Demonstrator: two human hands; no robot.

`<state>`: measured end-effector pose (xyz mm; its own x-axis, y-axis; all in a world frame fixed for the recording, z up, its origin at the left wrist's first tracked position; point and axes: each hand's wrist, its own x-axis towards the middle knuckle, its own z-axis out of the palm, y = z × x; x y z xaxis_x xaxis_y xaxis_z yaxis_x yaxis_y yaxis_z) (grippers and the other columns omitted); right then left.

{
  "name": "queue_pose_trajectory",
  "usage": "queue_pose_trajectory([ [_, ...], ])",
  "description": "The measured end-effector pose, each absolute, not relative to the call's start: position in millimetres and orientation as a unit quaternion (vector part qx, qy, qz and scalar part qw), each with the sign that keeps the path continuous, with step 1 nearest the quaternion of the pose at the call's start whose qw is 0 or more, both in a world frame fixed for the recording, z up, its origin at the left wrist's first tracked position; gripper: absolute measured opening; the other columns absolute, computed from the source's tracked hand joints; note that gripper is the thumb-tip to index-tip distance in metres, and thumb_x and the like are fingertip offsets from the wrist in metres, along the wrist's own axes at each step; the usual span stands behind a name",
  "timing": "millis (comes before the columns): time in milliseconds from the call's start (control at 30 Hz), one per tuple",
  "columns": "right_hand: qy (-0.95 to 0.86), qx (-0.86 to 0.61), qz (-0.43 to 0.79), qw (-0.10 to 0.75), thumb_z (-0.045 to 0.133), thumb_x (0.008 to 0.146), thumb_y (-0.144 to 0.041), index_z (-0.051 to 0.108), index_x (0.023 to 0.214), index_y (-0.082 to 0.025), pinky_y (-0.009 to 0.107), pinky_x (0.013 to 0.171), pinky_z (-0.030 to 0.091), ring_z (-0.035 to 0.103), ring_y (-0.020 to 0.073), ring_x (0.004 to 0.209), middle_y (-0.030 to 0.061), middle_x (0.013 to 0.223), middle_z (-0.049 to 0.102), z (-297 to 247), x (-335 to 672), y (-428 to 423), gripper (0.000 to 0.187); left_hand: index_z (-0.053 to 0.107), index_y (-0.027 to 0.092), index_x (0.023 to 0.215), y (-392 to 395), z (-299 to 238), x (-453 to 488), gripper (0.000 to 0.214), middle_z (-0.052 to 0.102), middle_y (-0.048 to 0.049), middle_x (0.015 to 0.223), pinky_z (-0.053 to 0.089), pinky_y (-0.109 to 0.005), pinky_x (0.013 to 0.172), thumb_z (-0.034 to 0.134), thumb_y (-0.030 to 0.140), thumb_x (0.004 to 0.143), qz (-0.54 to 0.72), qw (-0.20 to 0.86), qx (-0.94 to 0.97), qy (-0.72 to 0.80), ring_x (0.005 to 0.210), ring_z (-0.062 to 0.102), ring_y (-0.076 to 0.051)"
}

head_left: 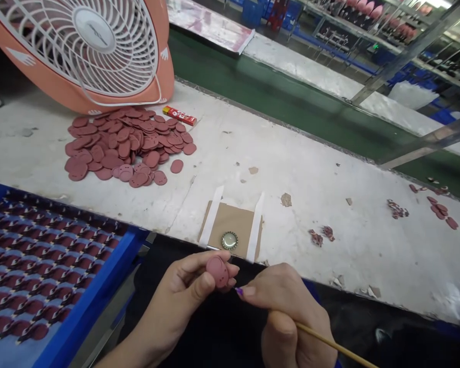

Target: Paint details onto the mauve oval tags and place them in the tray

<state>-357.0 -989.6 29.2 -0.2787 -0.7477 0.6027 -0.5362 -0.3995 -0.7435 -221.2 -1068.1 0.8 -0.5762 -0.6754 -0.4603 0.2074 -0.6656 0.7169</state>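
My left hand (193,286) is closed, pinching a flat reddish-brown oval piece (216,271) between thumb and fingers. Small dark dots show near the piece's lower edge. Just to the right, my right hand (291,312) is closed around a thin wooden stick (329,345) whose back end points to the lower right. A small purple bit (239,292) shows at the right index fingertip, a little apart from the piece; whether it belongs to the stick is unclear. Beyond both hands, an upturned bottle cap (229,240) lies on a cardboard square (233,219) held by white tape strips.
A heap of similar oval pieces (130,143) lies below an orange fan (164,66), beside a small red packet (179,116). At left, a blue tray (95,301) holds rows of pieces. Scraps (321,236) and a few ovals (439,208) lie rightward on the white table (222,153).
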Motion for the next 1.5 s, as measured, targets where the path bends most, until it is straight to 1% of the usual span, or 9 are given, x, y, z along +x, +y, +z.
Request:
queue_pose_trajectory([
  [400, 0.548, -0.622, -0.549, 0.103, 0.043, 0.105, -0.020, 0.063, 0.104, -0.013, 0.028, 0.063, 0.054, 0.065, 0.0140, 0.073, 0.0056, 0.084, 0.070, 31.4, -357.1, -994.6, 0.022, 0.081, 0.025, 0.094, -1066.8, -0.2, -217.2, 0.021, 0.082, -0.0044, 0.082, 0.057, -0.024, 0.077, 0.080, 0.037, 0.076, -0.829, 0.268, 0.372, -0.321, 0.078, 0.075, -0.019],
  [600, 0.540, -0.599, -0.578, 0.123, 0.043, 0.105, -0.023, 0.064, 0.102, -0.012, 0.029, 0.062, 0.052, 0.064, 0.0151, 0.073, 0.0067, 0.084, 0.069, 27.4, -357.9, -992.1, 0.025, 0.081, 0.024, 0.094, -1068.0, -2.1, -218.6, 0.024, 0.081, -0.0047, 0.081, 0.058, -0.024, 0.077, 0.082, 0.038, 0.075, -0.827, 0.273, 0.380, -0.312, 0.077, 0.074, -0.018],
  [700, 0.561, -0.577, -0.586, 0.098, 0.040, 0.105, -0.023, 0.065, 0.104, -0.014, 0.032, 0.064, 0.051, 0.063, 0.0166, 0.074, 0.0065, 0.085, 0.068, 14.3, -364.2, -993.4, 0.026, 0.081, 0.025, 0.096, -1069.9, -5.2, -217.5, 0.026, 0.082, -0.0043, 0.084, 0.059, -0.023, 0.074, 0.081, 0.040, 0.074, -0.828, 0.280, 0.379, -0.303, 0.074, 0.074, -0.017],
  [833, 0.630, -0.585, -0.508, 0.053, 0.046, 0.099, -0.013, 0.065, 0.103, -0.018, 0.032, 0.069, 0.049, 0.062, 0.0165, 0.077, 0.0038, 0.086, 0.068, -8.6, -376.3, -1003.4, 0.020, 0.081, 0.026, 0.096, -1072.6, -11.6, -214.4, 0.025, 0.082, -0.0038, 0.088, 0.059, -0.021, 0.073, 0.081, 0.040, 0.075, -0.817, 0.297, 0.404, -0.284, 0.075, 0.074, -0.016],
  [967, 0.637, -0.604, -0.476, 0.044, 0.051, 0.095, -0.009, 0.066, 0.100, -0.018, 0.033, 0.070, 0.045, 0.060, 0.0172, 0.077, 0.0036, 0.086, 0.069, -20.9, -381.5, -1011.0, 0.018, 0.080, 0.025, 0.096, -1073.9, -13.7, -213.0, 0.025, 0.082, -0.0038, 0.089, 0.060, -0.020, 0.073, 0.081, 0.039, 0.075, -0.807, 0.310, 0.421, -0.275, 0.076, 0.074, -0.016],
  [1067, 0.629, -0.599, -0.494, 0.040, 0.049, 0.096, -0.009, 0.065, 0.102, -0.018, 0.032, 0.069, 0.046, 0.060, 0.0169, 0.077, 0.0039, 0.086, 0.068, -17.6, -379.7, -1008.5, 0.019, 0.081, 0.025, 0.096, -1074.1, -11.6, -212.8, 0.025, 0.081, -0.0038, 0.088, 0.060, -0.020, 0.072, 0.081, 0.038, 0.075, -0.806, 0.312, 0.420, -0.276, 0.074, 0.074, -0.015],
  [1167, 0.620, -0.581, -0.525, 0.050, 0.044, 0.100, -0.014, 0.065, 0.103, -0.018, 0.033, 0.068, 0.048, 0.062, 0.0171, 0.077, 0.0046, 0.085, 0.067, -6.5, -374.8, -1001.3, 0.022, 0.081, 0.025, 0.096, -1073.5, -9.8, -212.8, 0.025, 0.081, -0.0039, 0.086, 0.059, -0.021, 0.072, 0.081, 0.038, 0.075, -0.806, 0.312, 0.413, -0.287, 0.073, 0.074, -0.016],
  [1333, 0.575, -0.571, -0.574, 0.121, 0.040, 0.104, -0.022, 0.065, 0.102, -0.016, 0.034, 0.066, 0.050, 0.062, 0.0171, 0.074, 0.0055, 0.083, 0.067, 11.6, -364.2, -992.3, 0.025, 0.081, 0.026, 0.099, -1070.9, -9.6, -214.0, 0.027, 0.081, -0.0046, 0.086, 0.059, -0.023, 0.073, 0.080, 0.040, 0.076, -0.817, 0.296, 0.378, -0.320, 0.073, 0.073, -0.016],
  [1500, 0.558, -0.597, -0.561, 0.134, 0.039, 0.105, -0.022, 0.063, 0.103, -0.015, 0.031, 0.066, 0.050, 0.062, 0.0149, 0.073, 0.0049, 0.084, 0.068, 16.7, -359.5, -993.4, 0.025, 0.081, 0.027, 0.095, -1068.3, -8.3, -215.9, 0.022, 0.081, -0.0039, 0.086, 0.058, -0.024, 0.075, 0.080, 0.038, 0.076, -0.811, 0.294, 0.383, -0.330, 0.075, 0.073, -0.018],
])
